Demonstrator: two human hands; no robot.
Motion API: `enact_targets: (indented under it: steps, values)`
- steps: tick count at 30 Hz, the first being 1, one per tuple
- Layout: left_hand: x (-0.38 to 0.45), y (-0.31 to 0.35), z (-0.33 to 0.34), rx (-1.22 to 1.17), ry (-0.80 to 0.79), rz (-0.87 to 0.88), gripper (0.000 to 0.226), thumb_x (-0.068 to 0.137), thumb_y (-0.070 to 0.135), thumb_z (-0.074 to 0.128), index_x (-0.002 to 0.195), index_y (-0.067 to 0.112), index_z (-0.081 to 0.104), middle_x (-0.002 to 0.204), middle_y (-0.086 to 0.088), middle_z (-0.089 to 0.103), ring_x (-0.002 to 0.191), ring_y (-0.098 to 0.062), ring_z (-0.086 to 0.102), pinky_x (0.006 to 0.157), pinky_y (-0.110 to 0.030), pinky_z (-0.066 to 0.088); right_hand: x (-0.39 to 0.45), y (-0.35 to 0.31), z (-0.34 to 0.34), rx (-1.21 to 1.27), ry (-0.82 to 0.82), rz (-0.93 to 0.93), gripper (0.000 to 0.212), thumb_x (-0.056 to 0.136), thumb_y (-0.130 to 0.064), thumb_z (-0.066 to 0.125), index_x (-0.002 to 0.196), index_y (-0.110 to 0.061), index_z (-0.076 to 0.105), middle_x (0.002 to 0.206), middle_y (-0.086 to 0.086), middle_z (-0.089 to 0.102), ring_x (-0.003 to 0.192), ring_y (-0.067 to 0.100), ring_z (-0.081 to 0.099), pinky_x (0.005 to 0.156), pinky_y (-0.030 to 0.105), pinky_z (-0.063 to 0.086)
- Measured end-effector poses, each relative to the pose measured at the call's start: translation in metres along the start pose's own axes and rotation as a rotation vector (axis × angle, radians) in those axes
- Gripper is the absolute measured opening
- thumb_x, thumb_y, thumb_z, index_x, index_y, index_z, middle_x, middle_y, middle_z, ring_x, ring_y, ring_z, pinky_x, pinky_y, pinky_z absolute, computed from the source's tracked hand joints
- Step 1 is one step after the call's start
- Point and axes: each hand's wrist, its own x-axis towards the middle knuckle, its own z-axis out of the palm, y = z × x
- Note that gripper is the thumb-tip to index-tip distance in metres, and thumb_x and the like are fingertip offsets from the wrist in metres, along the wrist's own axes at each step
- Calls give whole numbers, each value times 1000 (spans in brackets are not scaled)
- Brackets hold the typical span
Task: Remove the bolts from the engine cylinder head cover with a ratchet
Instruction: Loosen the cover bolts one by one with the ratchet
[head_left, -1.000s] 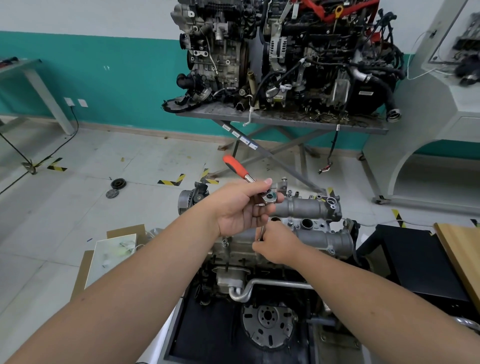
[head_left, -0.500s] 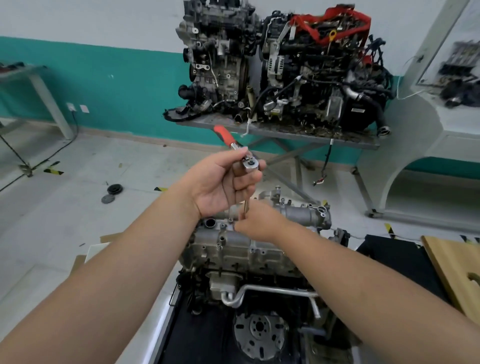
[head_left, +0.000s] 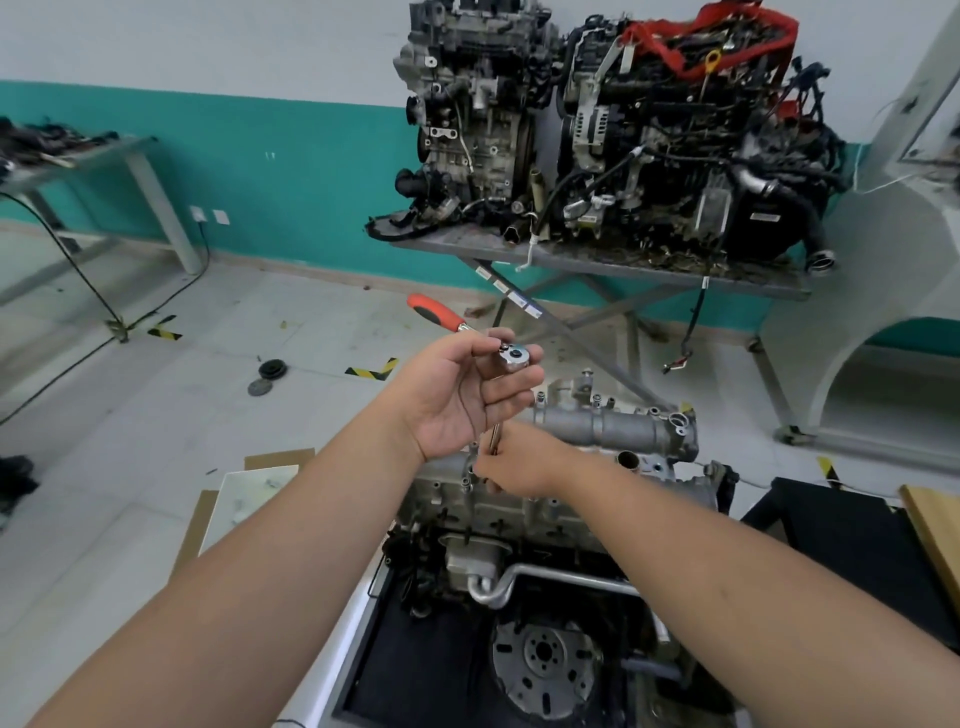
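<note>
On the floor at far left lie a cardboard sheet and two dark discs, well apart from the work. In the middle the left hand is raised above the engine, palm toward the camera, its grip curled round the ratchet: thumb and fingertips pinch the chrome head while the red handle points up and away to the left. A thin extension bar drops from the head toward the cover. Just below, the right hand rests low on the cover, and its grip closes on the lower end of that bar, steadying it; whether a socket sits on a bolt there is hidden by the hand.

The cover itself sits on top of the near engine, between the two forearms, grey and cast, its far tube running to the right. Several small bolts stand along its far edge, and at least one more shows on the near side by the right hand. So, as a judgement, the removal is at an early or middle stage: the cover is in place, bolts remain, and no loose bolts can be made out nearby. The tool looks lifted rather than turning, perhaps between bolts.

Behind, two other engines stand on a steel desk. At far right a wooden board shows.
</note>
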Motion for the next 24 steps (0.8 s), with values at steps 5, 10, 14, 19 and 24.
enact_targets:
  steps: [5,10,14,19,24]
  values:
    - [-1,4,-20,-11,63,44,17,97,9,45,97,14,60,95,-17,76,71,-25,76,61,-33,63,15,-7,11,-49,2,3,28,89,-22,52,80,-1,68,74,12,69,64,22,60,72,45,56]
    - [2,4,-35,-2,48,15,16,99,8,42,101,12,57,95,-17,75,70,-25,76,59,-33,62,22,-9,22,-36,26,27,26,87,-20,54,76,1,66,73,15,67,63,26,59,70,48,56]
    - [7,2,-43,10,36,-20,16,99,6,42,101,11,57,90,-17,76,67,-26,75,57,-33,61,25,-8,34,-42,72,77,23,84,-21,59,75,-2,70,72,10,70,70,21,65,69,39,55]
    - [12,8,-46,22,-11,-54,14,100,7,41,100,11,55,88,-17,76,63,-24,74,56,-32,61,27,-9,37,-1,98,109,24,85,-17,59,72,1,67,67,12,68,64,22,63,62,35,54]
    - [14,10,-43,61,-49,-98,15,99,6,40,97,12,55,84,-15,76,61,-24,74,56,-32,61,24,-10,41,96,120,166,24,86,-18,60,65,-8,68,49,-15,61,47,-5,54,46,7,37]
